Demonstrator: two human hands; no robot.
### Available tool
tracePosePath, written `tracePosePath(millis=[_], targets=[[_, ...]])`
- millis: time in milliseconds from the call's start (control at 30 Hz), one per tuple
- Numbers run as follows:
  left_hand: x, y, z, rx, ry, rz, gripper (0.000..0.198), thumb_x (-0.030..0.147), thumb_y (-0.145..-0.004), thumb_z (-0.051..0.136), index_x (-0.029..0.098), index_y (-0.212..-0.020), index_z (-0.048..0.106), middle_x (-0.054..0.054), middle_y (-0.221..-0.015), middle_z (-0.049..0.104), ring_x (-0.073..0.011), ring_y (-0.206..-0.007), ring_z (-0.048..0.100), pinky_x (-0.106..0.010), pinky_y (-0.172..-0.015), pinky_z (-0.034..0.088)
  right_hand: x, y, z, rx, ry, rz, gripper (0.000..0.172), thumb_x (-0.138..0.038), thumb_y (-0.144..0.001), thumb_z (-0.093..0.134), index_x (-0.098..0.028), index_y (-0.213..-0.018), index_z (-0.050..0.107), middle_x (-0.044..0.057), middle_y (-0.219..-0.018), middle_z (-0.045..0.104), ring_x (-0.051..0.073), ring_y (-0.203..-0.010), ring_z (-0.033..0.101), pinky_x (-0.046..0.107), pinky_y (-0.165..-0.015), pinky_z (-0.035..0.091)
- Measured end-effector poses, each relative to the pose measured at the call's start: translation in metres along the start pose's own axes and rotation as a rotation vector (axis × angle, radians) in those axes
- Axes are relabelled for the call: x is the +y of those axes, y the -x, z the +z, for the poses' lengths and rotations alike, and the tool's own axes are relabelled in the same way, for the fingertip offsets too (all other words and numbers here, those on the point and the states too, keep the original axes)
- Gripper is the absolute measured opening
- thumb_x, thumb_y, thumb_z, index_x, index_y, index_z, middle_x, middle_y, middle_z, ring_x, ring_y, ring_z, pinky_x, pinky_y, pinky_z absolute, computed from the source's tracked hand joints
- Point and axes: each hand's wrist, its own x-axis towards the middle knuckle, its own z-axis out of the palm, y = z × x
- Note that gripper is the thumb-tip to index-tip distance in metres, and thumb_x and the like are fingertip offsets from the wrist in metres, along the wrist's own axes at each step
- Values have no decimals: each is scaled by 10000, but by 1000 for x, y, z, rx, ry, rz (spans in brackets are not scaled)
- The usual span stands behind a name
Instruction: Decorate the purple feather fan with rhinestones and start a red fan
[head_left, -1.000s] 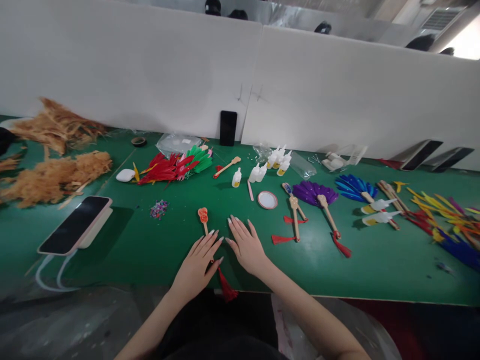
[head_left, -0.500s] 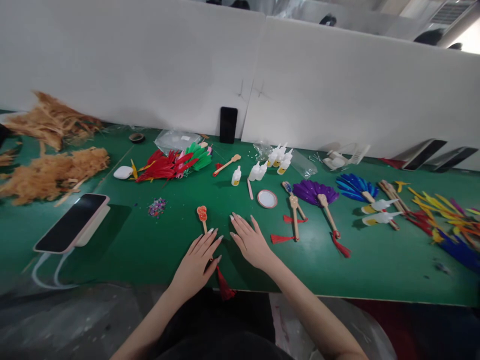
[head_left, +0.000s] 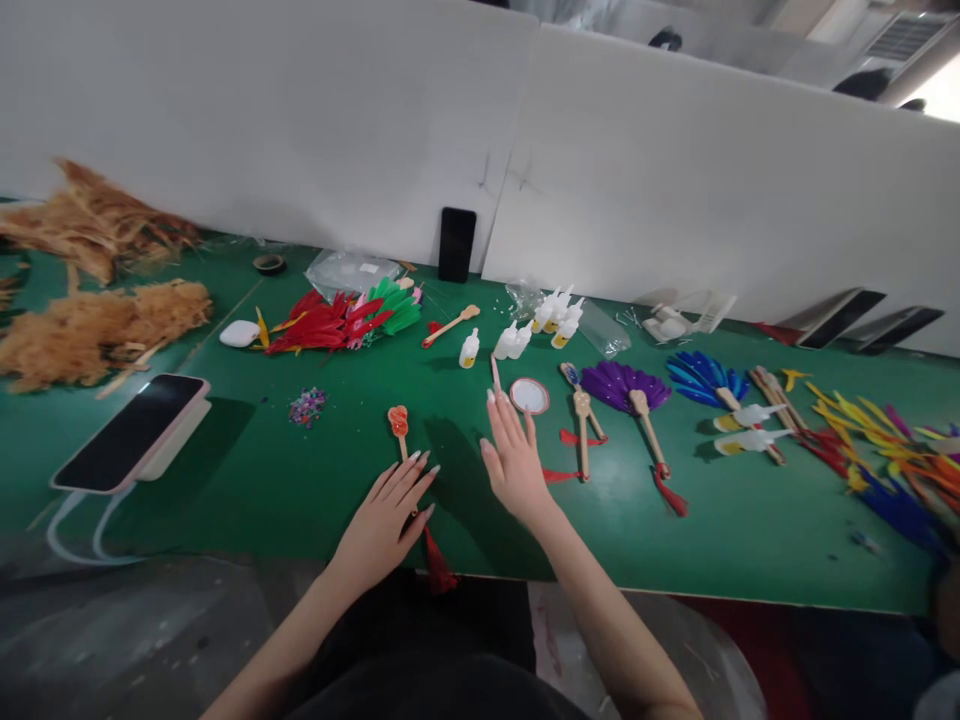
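My left hand (head_left: 386,512) lies flat over the wooden handle of a small stick with an orange-red painted head (head_left: 398,420). Its fingers are stretched out, and they cover most of the handle. A red tassel (head_left: 439,562) hangs below that hand at the table's front edge. My right hand (head_left: 517,468) is open, reaching forward with fingertips at the lower end of a thin pink stick (head_left: 495,370); whether they touch is unclear. Just right of those fingers lies a round white lid with a pink rim (head_left: 529,396). Nothing shows gripped in either hand.
White glue bottles (head_left: 553,312) stand behind the lid. To the right lie a purple feather fan (head_left: 626,384) and a blue feather fan (head_left: 706,378). Sequins (head_left: 307,407), red feathers (head_left: 311,322) and a phone on a stand (head_left: 133,432) are to the left.
My right hand has moved forward and to the right, up to the pink stick. My left hand stays on the painted stick. The whole view has shifted slightly.
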Motion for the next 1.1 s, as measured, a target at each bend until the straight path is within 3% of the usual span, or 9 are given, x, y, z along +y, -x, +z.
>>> tracePosePath(millis=[133,300,500,667,833,900,1100], targets=[[0,-1,0,-9,12,5,490,305,-947,417,208,-1426,373,-67,-1509,360,-221,-1398,322,-430,-1116,354,-1,4,4,-198,-30,-139,661,-452,-969,310,-157,-1519,92,107,-1538,300,217,-1430,260,485,-1157,208],[0,-3,0,-16,31,-2,490,310,-944,427,206,-1420,380,-71,-1513,353,-226,-1403,311,-434,-1109,366,1,1,0,-28,-22,-28,648,-400,-981,262,-138,-1519,15,108,-1581,167,212,-1464,134,487,-1167,163],[1,-3,-2,-18,80,-14,516,301,-944,419,243,-1450,335,-56,-1520,340,-230,-1400,316,-436,-1114,360,5,2,5,-168,-16,-127,664,-439,-972,310,-166,-1521,58,102,-1544,289,211,-1434,249,479,-1163,186],[2,-4,-3,-32,74,-21,527,317,-944,421,250,-1458,321,-47,-1525,330,-230,-1404,308,-438,-1121,349,12,-2,-3,11,-3,17,668,-424,-976,264,-140,-1520,0,121,-1577,178,231,-1464,127,507,-1161,154],[2,-5,-4,-16,99,-18,528,306,-944,420,257,-1460,317,-44,-1520,341,-222,-1401,314,-428,-1124,346,9,8,10,-189,2,-126,663,-473,-966,302,-135,-1512,137,103,-1549,275,212,-1438,236,473,-1168,182],[2,-5,-4,-21,98,-16,527,305,-942,425,248,-1457,324,-46,-1523,336,-223,-1404,308,-430,-1126,344,9,9,9,-208,0,-128,627,-444,-978,286,-138,-1509,157,95,-1547,281,198,-1437,240,460,-1172,179],[2,-5,-4,-21,83,-18,521,307,-947,418,249,-1457,325,-49,-1522,334,-228,-1404,309,-435,-1124,344,14,2,-9,-19,13,-3,650,-398,-982,260,-136,-1519,4,106,-1577,181,212,-1466,120,488,-1170,156]])
